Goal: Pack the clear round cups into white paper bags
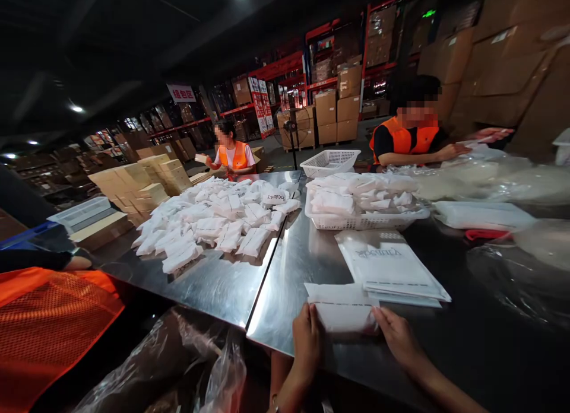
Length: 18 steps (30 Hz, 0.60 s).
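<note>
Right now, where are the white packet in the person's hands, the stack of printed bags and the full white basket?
white packet (342,314), head view, its flat middle.
stack of printed bags (387,264), head view, top bag's centre.
full white basket (356,222), head view, front wall.

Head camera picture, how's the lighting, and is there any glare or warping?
Head view: dim warehouse with small bright ceiling lamps; the steel table reflects pale glare; the edges bend like a wide lens; co-workers' faces are blurred; the white packet between left hand and right hand is sharp.
</note>
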Motion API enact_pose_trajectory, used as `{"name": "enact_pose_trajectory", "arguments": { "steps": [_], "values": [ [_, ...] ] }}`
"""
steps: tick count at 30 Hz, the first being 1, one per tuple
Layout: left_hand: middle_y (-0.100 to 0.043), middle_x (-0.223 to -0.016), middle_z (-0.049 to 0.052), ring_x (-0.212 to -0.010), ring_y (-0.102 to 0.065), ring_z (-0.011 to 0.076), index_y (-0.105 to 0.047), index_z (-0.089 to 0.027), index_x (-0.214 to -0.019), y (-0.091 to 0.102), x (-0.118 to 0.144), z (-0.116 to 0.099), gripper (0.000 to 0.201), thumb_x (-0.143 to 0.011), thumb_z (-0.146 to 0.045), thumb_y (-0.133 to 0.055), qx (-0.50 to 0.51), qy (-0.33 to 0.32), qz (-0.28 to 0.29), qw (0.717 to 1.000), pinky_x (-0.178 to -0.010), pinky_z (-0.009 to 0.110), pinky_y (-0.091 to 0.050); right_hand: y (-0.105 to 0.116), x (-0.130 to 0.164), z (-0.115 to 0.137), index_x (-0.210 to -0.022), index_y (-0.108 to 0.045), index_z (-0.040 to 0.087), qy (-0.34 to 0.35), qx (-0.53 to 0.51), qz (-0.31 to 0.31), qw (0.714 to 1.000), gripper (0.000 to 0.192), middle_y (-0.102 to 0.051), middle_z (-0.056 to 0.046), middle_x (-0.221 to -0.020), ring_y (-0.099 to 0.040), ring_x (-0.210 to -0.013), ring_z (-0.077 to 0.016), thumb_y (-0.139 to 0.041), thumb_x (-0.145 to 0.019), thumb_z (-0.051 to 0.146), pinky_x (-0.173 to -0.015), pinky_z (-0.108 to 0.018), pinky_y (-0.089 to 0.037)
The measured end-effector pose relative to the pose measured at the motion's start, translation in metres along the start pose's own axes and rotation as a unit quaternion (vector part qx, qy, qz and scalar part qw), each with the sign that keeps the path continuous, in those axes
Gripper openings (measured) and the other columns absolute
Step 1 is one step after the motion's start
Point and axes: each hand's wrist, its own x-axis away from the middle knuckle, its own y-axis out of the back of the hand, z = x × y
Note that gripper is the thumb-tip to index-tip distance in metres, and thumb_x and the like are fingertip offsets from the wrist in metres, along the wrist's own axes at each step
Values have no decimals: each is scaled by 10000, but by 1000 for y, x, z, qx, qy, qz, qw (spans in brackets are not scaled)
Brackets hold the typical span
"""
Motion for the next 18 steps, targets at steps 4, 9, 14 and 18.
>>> {"name": "enact_pose_trajectory", "arguments": {
  "steps": [4, 9, 14, 18],
  "values": [
    [-653, -720, 91, -654, -603, 225, -532, -222, -802, -1, 1, -1, 553, -985, -547, -124, -64, -19, -7, 998, -604, 333, -412, -3, -2, -5, -544, -441, 233, -10, -2, 5, 1000, 618, -494, -20, -511, -474, -513, -182, -314, -816, 772, -502, -296, -384],
    [-665, -707, 103, -654, -620, 244, -529, -232, -773, 0, -4, 2, 473, -994, -441, -167, -107, -5, -7, 994, -589, 333, -398, -5, -6, -4, -536, -432, 235, -21, 4, 13, 1000, 584, -490, -22, -504, -468, -522, -185, -321, -796, 746, -505, -297, -380],
    [-679, -701, 109, -638, -630, 238, -571, -227, -734, 3, -12, 0, 473, -1002, -400, -222, -128, 10, -5, 992, -597, 317, -399, -3, -14, 2, -510, -391, 241, -15, 45, 38, 998, 557, -477, -17, -476, -457, -513, -185, -306, -787, 717, -496, -302, -387],
    [-690, -698, 121, -657, -649, 240, -640, -191, -739, 5, -19, 1, 444, -993, -322, -300, -172, 7, 6, 985, -604, 306, -424, -4, -22, -2, -488, -384, 241, -8, 57, 54, 997, 559, -499, -24, -476, -487, -510, -193, -330, -772, 720, -497, -310, -412]
  ]
}}
